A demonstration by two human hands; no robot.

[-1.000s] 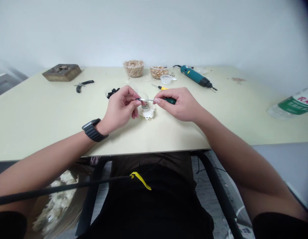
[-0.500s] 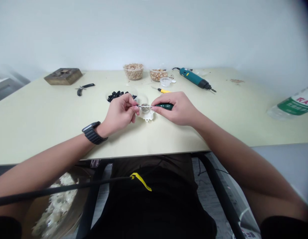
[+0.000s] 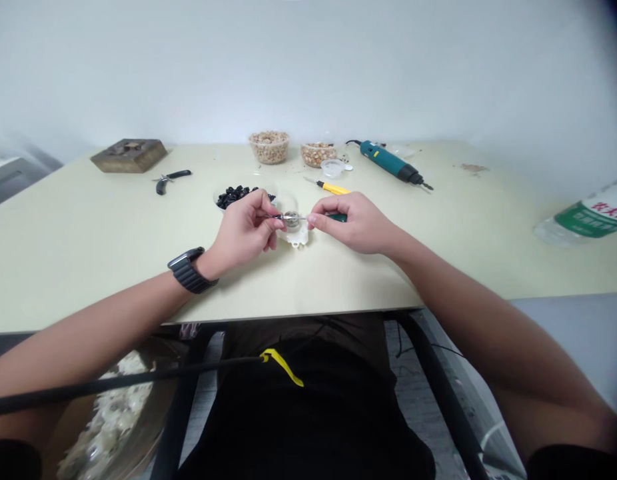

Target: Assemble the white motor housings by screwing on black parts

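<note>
My left hand [image 3: 243, 225] pinches a small silver metal piece [image 3: 283, 217] between thumb and fingertips. My right hand [image 3: 353, 225] grips a green-handled screwdriver [image 3: 338, 217], and its thin shaft points left toward a round metal part [image 3: 291, 219]. That part sits just above a white plastic piece [image 3: 298, 236] on the table, between my hands. My fingers hide part of the handle, and I cannot tell whether the shaft tip touches the round part. A black wristband [image 3: 188, 272] circles my left wrist.
A dish of black pieces [image 3: 236, 197] lies beyond my left hand. Farther back are pliers [image 3: 168, 180], a wooden block [image 3: 129, 155], two tubs of granules [image 3: 269, 147], a yellow-handled screwdriver [image 3: 333, 188], a teal rotary tool [image 3: 388, 162] and a plastic bottle [image 3: 583, 223].
The view has tipped slightly, so the table sits lower in the frame. My right hand has shifted its grip, now covering more of the green handle and showing more of the shaft.
</note>
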